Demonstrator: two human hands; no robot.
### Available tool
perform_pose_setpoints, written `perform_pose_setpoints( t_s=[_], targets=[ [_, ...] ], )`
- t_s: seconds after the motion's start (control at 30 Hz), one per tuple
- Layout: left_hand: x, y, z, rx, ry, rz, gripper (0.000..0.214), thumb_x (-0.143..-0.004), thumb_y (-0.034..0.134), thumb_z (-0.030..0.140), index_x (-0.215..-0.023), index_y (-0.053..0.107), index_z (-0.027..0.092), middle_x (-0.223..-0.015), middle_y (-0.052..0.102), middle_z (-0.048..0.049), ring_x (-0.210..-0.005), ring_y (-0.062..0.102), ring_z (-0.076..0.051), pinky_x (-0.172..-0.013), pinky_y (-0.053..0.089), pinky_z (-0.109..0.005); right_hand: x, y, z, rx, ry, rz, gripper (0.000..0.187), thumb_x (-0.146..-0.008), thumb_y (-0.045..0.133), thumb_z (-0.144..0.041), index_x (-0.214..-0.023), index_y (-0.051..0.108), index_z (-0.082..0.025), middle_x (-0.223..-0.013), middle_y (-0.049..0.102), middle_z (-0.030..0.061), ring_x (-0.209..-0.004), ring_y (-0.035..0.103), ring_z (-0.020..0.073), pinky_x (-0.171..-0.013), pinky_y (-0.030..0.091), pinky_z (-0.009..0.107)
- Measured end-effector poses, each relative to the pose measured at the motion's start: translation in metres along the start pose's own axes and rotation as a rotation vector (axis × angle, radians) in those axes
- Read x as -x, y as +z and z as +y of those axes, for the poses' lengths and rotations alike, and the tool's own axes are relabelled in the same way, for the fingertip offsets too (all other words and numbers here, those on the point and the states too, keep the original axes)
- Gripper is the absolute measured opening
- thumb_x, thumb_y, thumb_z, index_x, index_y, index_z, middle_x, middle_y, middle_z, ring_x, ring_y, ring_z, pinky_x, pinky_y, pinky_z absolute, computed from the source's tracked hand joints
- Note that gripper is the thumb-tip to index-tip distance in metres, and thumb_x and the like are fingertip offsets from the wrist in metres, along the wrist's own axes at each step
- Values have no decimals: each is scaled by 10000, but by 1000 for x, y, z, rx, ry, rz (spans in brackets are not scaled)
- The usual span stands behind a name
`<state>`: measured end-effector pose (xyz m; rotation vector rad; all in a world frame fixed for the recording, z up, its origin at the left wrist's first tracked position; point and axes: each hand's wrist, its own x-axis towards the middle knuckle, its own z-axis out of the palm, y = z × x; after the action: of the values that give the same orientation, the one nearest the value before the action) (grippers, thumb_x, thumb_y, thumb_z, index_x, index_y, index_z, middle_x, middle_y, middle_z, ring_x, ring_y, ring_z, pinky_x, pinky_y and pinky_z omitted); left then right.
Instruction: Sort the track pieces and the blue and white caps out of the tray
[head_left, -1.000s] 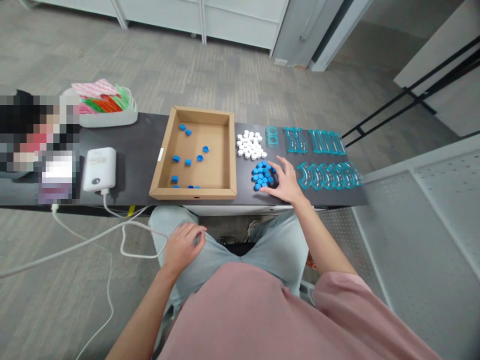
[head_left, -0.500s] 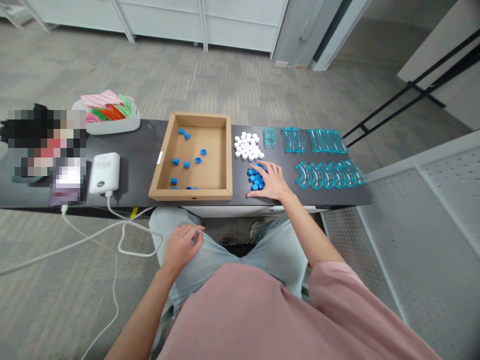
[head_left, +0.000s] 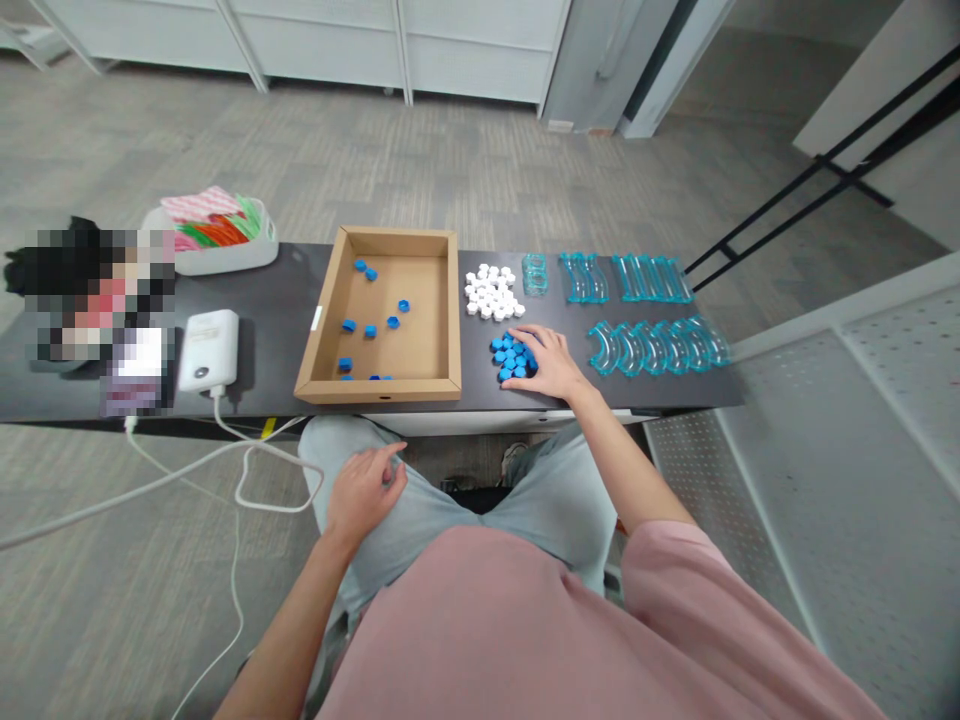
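My right hand [head_left: 551,362] rests at the right side of a small heap of blue hexagonal pieces [head_left: 510,357] on the dark table. Its thumb and fingers are spread around the heap's near and right edges, touching the outer pieces without lifting any. My left hand [head_left: 367,487] lies on my left thigh, fingers loosely stretched and holding nothing. Left of the heap, a shallow cardboard box [head_left: 455,320] has several more blue pieces [head_left: 370,331] scattered inside. Just behind the heap sits a cluster of white hexagonal pieces [head_left: 493,293].
Clear teal-edged curved tubes [head_left: 656,347] and straight tubes [head_left: 652,279] lie in rows at the right. Further left are a white power bank [head_left: 208,350] with cables, a phone [head_left: 136,370] and a white basket [head_left: 225,260] of colourful items. The dark table [head_left: 277,300] is narrow.
My right hand has shifted slightly right, uncovering more of the blue heap, which looks a little more gathered. My left index finger has stretched out a bit.
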<state>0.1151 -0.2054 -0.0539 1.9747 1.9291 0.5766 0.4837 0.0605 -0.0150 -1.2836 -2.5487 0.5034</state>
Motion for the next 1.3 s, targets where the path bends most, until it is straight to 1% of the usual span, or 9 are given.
perform_pose_setpoints(
  t_s=[0.13, 0.27, 0.43, 0.6, 0.8, 0.9, 1.0, 1.17, 1.3],
  targets=[
    [1, 2, -3, -9, 22, 14, 322, -1119, 523, 362, -1334, 754, 294, -786, 718, -46, -792, 736, -319, -828, 566, -480, 6, 1, -2, -32, -10, 23, 1035, -917, 938, -736, -1767, 607, -248, -1702, 651, 210, -1539, 593, 490, -1327, 446, 650],
    [2, 3, -4, -7, 20, 20, 314, -1117, 536, 357, -1335, 754, 300, -788, 722, -44, -799, 745, -322, -824, 571, -480, 13, -1, -2, -20, 28, 25, 837, -957, 879, -686, -1659, 675, -279, -1651, 689, 189, -1491, 611, 483, -1285, 473, 660],
    [1, 4, -2, -21, 8, 18, 316, -1115, 527, 360, -1323, 759, 309, -788, 727, -48, -808, 750, -323, -826, 567, -479, 13, 2, -4, -18, 58, 51, 672, -1031, 759, -607, -1593, 694, -245, -1574, 724, 205, -1440, 635, 471, -1238, 501, 650],
    [0, 3, -1, -24, 3, 16, 297, -1110, 531, 368, -1294, 760, 322, -791, 734, -48, -812, 750, -324, -828, 559, -474, 10, 5, -4, -14, 74, 73, 555, -1016, 739, -532, -1505, 732, -269, -1512, 750, 189, -1406, 636, 470, -1217, 515, 651],
    [0, 2, 1, -14, -9, 18, 285, -1101, 543, 357, -1272, 770, 328, -796, 746, -58, -811, 749, -321, -820, 552, -467, 11, 5, -6, 19, 48, 76, 564, -1061, 679, -481, -1581, 734, -272, -1545, 722, 187, -1410, 621, 463, -1209, 510, 649],
    [-1, 2, 2, -17, -3, 20, 289, -1106, 541, 362, -1276, 770, 321, -794, 741, -57, -809, 753, -329, -822, 561, -476, 12, 5, -8, 53, 57, 88, 483, -1075, 674, -470, -1499, 788, -268, -1522, 724, 190, -1381, 628, 460, -1193, 521, 645],
    [-1, 1, 3, -15, -2, 15, 293, -1104, 542, 364, -1275, 778, 328, -793, 739, -53, -807, 756, -330, -826, 574, -480, 14, 7, -9, 84, 93, 132, 421, -1053, 704, -438, -1423, 821, -274, -1461, 747, 182, -1318, 649, 454, -1170, 545, 634],
    [-2, 0, 3, -16, -18, 3, 288, -1097, 547, 367, -1261, 781, 337, -797, 750, -51, -821, 759, -329, -834, 579, -475, 15, 13, -10, 97, 165, 263, 444, -1046, 697, -429, -1438, 823, -262, -1372, 773, 190, -1220, 697, 441, -1087, 606, 592],
    [-2, 0, 2, -27, 0, -3, 284, -1108, 532, 367, -1262, 765, 315, -801, 751, -55, -830, 771, -337, -832, 569, -483, 14, 14, -11, 109, 187, 260, 432, -1051, 692, -438, -1415, 833, -253, -1340, 787, 181, -1141, 743, 408, -994, 625, 525]
  ],
)
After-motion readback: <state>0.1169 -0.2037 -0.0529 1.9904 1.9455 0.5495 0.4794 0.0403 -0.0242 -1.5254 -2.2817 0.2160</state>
